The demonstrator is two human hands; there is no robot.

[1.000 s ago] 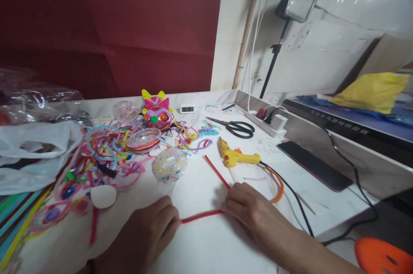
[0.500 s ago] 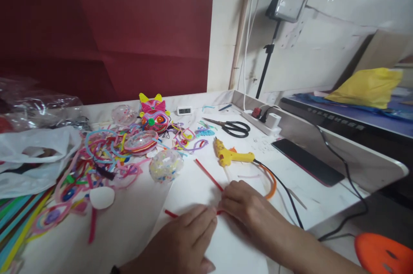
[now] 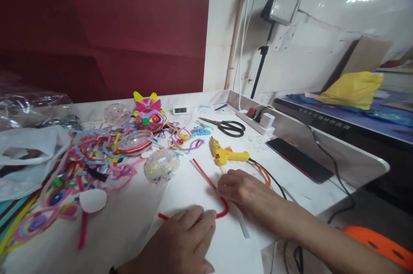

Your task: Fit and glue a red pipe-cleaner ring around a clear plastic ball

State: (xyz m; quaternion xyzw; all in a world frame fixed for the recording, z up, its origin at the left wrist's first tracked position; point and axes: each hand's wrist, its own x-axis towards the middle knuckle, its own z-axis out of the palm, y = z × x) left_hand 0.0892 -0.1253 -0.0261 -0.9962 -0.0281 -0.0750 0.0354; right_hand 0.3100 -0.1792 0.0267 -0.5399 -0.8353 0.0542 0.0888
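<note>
A red pipe cleaner (image 3: 204,171), bent into a rounded corner, lies on a white sheet of paper (image 3: 180,194). My left hand (image 3: 187,233) presses its lower arm against the paper, fingers together, with the end poking out to the left. Curled over the upper arm, close to the bend, is my right hand (image 3: 237,188); its fingertips are partly hidden. Just beyond that hand rests a yellow hot glue gun (image 3: 230,155). A pale, translucent glue stick (image 3: 241,221) shows below my right wrist. Left of the paper sits a clear ball with coloured specks (image 3: 161,165).
Black-handled scissors (image 3: 230,127), a small digital display (image 3: 180,110), a power strip (image 3: 258,123) and a phone (image 3: 298,160) lie toward the back and right. Tangled pipe-cleaner pieces (image 3: 93,149) and a white plastic bag (image 3: 29,149) crowd the left. The glue gun's cord (image 3: 271,179) passes my right forearm.
My right hand has drawn slightly back from the bend, which now shows as a curve between the hands. The glue stick has come into sight. The view has shifted a little.
</note>
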